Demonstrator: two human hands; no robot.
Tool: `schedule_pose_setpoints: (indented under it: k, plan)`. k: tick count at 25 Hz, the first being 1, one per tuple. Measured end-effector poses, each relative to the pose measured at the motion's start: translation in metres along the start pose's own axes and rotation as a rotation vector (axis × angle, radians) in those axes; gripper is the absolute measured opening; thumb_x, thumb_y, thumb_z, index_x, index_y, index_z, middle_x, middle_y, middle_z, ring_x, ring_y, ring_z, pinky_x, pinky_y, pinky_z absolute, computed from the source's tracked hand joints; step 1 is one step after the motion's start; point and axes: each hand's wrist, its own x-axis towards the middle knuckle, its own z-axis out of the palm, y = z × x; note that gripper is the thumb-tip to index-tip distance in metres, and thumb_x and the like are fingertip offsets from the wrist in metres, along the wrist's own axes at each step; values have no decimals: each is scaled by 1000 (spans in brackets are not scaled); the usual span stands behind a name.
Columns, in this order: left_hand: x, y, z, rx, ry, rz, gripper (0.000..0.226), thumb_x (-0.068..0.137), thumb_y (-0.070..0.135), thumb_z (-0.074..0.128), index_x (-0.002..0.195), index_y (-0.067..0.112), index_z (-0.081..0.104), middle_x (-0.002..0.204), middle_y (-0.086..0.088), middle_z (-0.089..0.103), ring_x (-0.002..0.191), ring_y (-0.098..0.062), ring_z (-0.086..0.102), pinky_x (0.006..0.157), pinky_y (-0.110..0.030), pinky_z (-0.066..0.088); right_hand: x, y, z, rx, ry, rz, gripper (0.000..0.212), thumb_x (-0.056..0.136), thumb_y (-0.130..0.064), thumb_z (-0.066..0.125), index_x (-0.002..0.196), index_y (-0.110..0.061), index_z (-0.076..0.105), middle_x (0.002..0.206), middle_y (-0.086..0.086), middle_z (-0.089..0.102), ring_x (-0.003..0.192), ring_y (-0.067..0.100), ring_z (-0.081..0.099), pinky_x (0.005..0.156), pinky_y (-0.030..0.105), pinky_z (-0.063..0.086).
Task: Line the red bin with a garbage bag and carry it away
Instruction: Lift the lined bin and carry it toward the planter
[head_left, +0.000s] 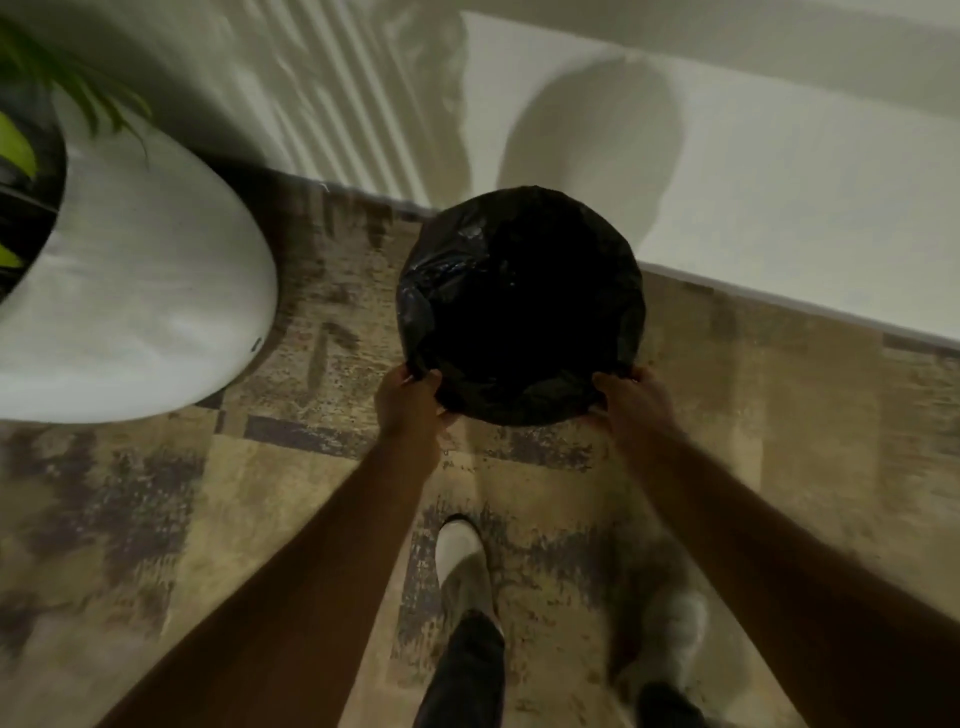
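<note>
The round bin wrapped in a glossy black plastic garbage bag (519, 306) is gripped at its near rim by both hands, seen from straight above; the bag covers the rim and the mouth, so none of the bin's own colour shows. The left hand (410, 402) has its fingers curled over the rim's near-left edge, pinching the bag film against it. The right hand (631, 400) clamps the near-right edge the same way, thumb on top and the other fingers tucked under, out of sight. Both bare forearms reach forward from the bottom of the view. The bin is over a worn beige patterned carpet (156, 519), near a white wall (753, 182). A large white rounded planter (145, 291) with green leaves sits to the left, apart from the bin. Below, two pale shoes (460, 551) and dark trouser legs show, the right one blurred.
</note>
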Motion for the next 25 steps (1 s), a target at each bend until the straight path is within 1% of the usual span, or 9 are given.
schedule_pose_setpoints:
  k: [2,4,5,7,9,16,18,22,25]
  plan:
    - [30,20,-19,-15,24,1,38,102,6,54,140,10,57,133,-18,64,112,-36,66,66,-41,58,11,0,44,-31,-26,-27,22,105,-1,50,114,-16,62,111,5,71,83,19,79,59,32,64]
    - [60,38,-31,-33,41,23,37,102,6,53,139,11,57,133,-17,65,111,-35,66,58,-38,58,26,-4,83,-55,-49,-30,33,106,-2,50,137,-11,57,128,11,69,104,29,75,72,38,65]
    - [76,46,-35,-43,45,33,37,102,6,53,138,12,57,133,-16,65,111,-34,66,56,-37,57,37,-6,101,-62,-51,-30,37,106,-3,51,142,-9,53,133,13,67,108,31,74,72,37,65]
    - [101,55,-41,-54,49,36,37,102,6,51,138,13,56,134,-14,64,115,-34,65,60,-37,56,56,-8,127,-75,-34,-35,38,105,-5,55,143,-8,51,135,14,65,108,32,73,64,34,66]
    - [127,61,-46,-65,58,26,37,103,7,50,139,13,56,134,-14,64,119,-35,64,63,-38,56,76,-7,150,-95,-36,-38,38,104,-6,58,141,-8,49,138,15,62,111,34,71,71,41,68]
    - [210,56,-62,-57,65,40,32,102,8,54,133,14,60,128,-11,66,100,-28,69,57,-36,60,135,13,196,-177,-87,-36,40,105,-6,57,144,-5,48,144,16,58,122,34,66,82,40,64]
    - [223,51,-62,-59,81,40,31,102,10,55,132,13,59,127,-12,65,97,-27,68,55,-34,60,145,18,199,-195,-76,-34,40,105,-7,57,144,-4,48,144,16,59,122,34,67,79,38,64]
    - [231,38,-62,-119,62,46,39,103,11,54,142,13,53,129,-12,64,101,-29,68,58,-36,61,153,31,194,-157,-104,-35,38,106,-6,54,143,-5,45,146,15,57,119,30,67,60,25,64]
    - [227,34,-61,-148,61,49,40,103,10,53,143,13,52,125,-10,63,90,-21,68,47,-28,59,152,37,190,-142,-127,-49,36,107,-6,53,143,-8,44,148,14,55,122,32,65,60,25,63]
